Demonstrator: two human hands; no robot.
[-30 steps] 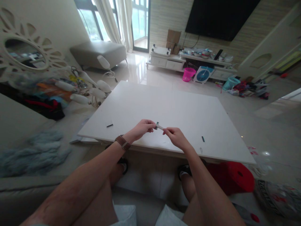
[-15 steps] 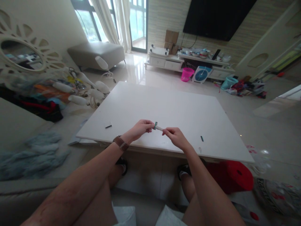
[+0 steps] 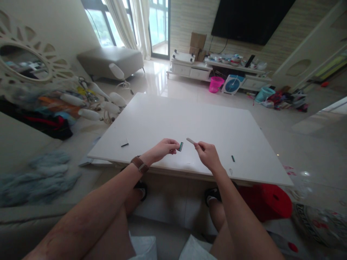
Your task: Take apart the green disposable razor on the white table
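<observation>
My left hand (image 3: 163,148) is pinched shut on a small green razor head (image 3: 180,146), held just above the near part of the white table (image 3: 189,122). A short gap to the right, my right hand (image 3: 207,156) grips a thin white handle (image 3: 190,141) whose free end points toward the green piece. The two parts are apart and do not touch. A brown watch strap sits on my left wrist.
A small dark piece (image 3: 125,144) lies on the table to the left and another (image 3: 232,158) to the right. A red stool (image 3: 267,204) stands under the table's right corner. White lamp parts (image 3: 94,104) clutter the floor at left. A pink basket (image 3: 216,85) stands far back.
The green head and the white handle were joined between my hands; now they are separated, and my right hand has lifted the handle up and to the right.
</observation>
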